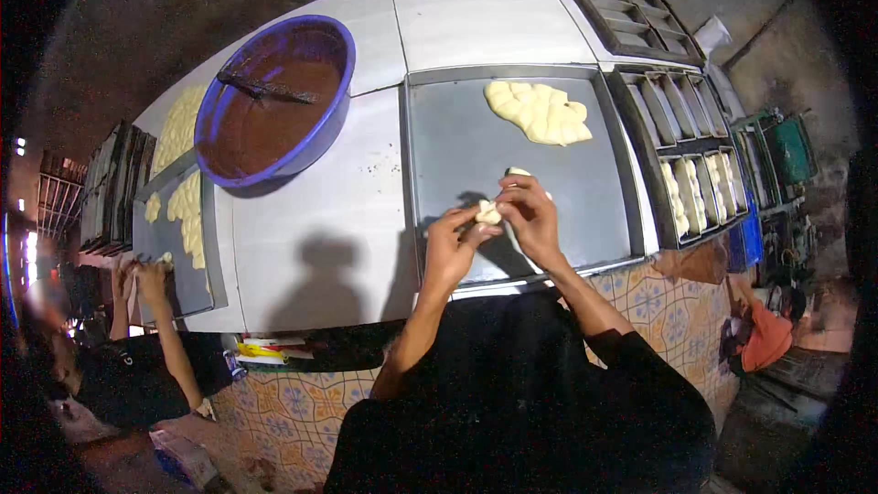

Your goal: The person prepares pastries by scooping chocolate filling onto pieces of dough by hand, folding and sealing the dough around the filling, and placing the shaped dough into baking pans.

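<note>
Left hand (450,242): raised over the near edge of the large flat metal tray (457,146), fingers curled and pinching a small piece of pale dough (487,212) from its left side. Right hand (530,215): just beside the left, fingers closed on the same dough piece from the right and above; a further bit of dough shows at the top of this hand's fingers. The dough piece sits between the two sets of fingertips, held above the tray's near part, not resting on it. Heap of cut dough pieces (540,112): pale yellow, lying on the far part of the same tray, well apart from the hands. Blue round basin (274,101): on the white table (311,229) left of the tray, filled with a brown mixture, a dark utensil (261,89) lying across it. Loaf-tin sets (695,165): right of the tray, in rows; the nearer compartments hold shaped dough, the farther ones appear unfilled. Second flat tray (174,247): at the far left of the table, carrying more pale dough pieces (187,210). Another person's hands (142,274): at the near edge of that left tray, their grip too small and blurred to tell.
</note>
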`<state>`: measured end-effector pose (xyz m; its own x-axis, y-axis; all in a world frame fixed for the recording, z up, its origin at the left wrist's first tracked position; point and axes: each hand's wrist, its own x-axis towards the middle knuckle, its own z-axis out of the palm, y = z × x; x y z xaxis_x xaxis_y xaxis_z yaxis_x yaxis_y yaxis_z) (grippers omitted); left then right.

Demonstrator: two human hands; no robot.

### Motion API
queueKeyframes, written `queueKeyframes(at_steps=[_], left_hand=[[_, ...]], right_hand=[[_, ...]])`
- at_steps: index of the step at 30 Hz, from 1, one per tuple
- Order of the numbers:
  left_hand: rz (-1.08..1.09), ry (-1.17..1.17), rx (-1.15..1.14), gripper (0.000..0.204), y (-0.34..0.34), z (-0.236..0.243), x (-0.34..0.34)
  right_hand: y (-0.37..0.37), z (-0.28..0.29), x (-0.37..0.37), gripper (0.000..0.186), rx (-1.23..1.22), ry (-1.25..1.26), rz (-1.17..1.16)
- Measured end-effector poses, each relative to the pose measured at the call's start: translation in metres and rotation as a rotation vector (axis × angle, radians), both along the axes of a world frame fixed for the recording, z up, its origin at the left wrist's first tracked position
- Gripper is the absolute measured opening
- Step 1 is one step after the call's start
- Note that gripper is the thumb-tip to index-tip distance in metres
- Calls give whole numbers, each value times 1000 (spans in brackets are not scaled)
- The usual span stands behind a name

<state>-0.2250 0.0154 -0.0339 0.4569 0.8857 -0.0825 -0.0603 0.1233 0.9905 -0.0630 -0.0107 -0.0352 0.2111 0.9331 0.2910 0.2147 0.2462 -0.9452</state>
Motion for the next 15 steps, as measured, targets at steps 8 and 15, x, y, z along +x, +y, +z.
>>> queueKeyframes(at_steps=[8, 15], left_hand=[[25, -190, -305, 25, -6, -13, 4], [107, 191, 2, 17, -18, -18, 16]], right_hand=[[-14, 10, 2, 18, -133, -58, 172], [-20, 10, 2, 23, -214, -29, -8]])
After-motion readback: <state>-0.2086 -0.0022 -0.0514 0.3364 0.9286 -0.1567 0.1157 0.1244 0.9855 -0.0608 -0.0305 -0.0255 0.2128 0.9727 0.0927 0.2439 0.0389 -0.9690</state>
